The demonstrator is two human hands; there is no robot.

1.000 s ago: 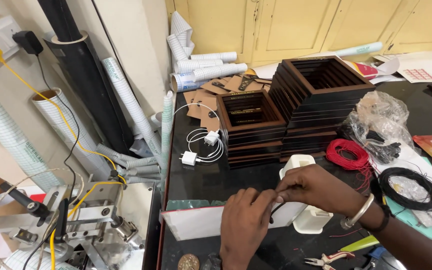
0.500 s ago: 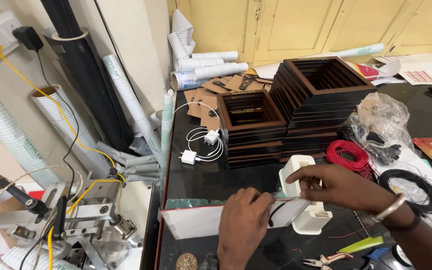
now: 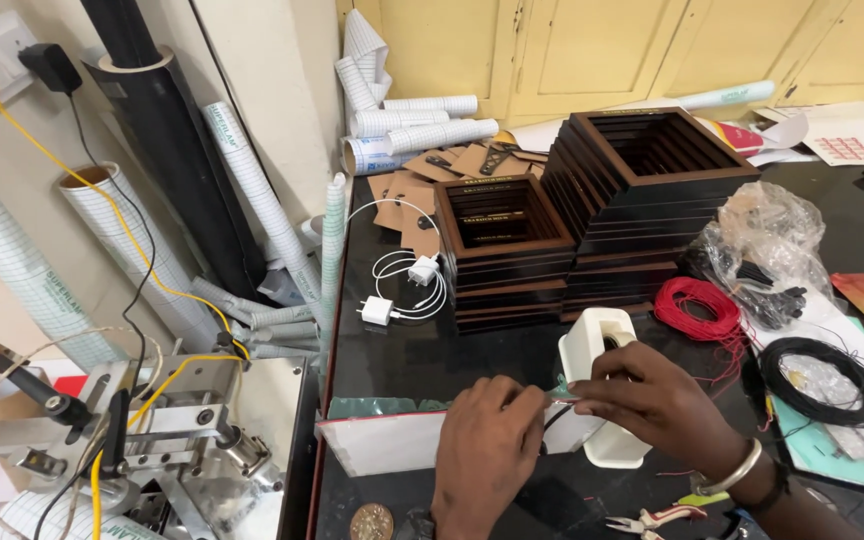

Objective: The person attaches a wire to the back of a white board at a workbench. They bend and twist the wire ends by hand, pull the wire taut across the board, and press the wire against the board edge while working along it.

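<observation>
My left hand [image 3: 487, 452] and my right hand [image 3: 657, 405] meet fingertip to fingertip low in the head view, above the black tabletop [image 3: 422, 360]. Between them they pinch a thin black wire [image 3: 555, 415] and a small pale strip; what the strip is I cannot tell. Just behind my right hand a white tape dispenser [image 3: 587, 345] stands upright, partly hidden by the fingers. My right wrist wears a metal bangle [image 3: 732, 470].
Two stacks of dark wooden frames [image 3: 612, 210] stand behind. A red wire coil [image 3: 700, 305], a black wire coil [image 3: 822, 375] and a plastic bag [image 3: 767, 240] lie right. White chargers [image 3: 402, 290], pliers [image 3: 652, 520], a coin [image 3: 371, 521] and a metal machine [image 3: 142, 430] are nearby.
My right hand swung out to the right, then came back down so its fingertips meet the left hand's. The left hand stayed almost in place.
</observation>
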